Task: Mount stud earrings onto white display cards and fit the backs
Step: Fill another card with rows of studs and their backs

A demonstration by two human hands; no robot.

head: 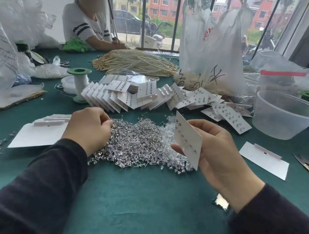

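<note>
Right hand (216, 148) pinching white paper display card (188, 141) upright, long edge running near-to-far — just right of heap of silver stud earrings (139, 143); left hand (90, 127) curled into heap's far-left edge — catch unclear.

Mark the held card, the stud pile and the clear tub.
held card (188, 138), head view, middle of its face.
stud pile (133, 143), head view, centre of heap.
clear tub (277, 127), head view, front wall.

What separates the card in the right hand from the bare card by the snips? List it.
The held card carries studs; the lying card carries none. The held card is raised and tilted, pinched by the right hand; the lying card rests flat on the green table. Both are white rectangles.
</note>
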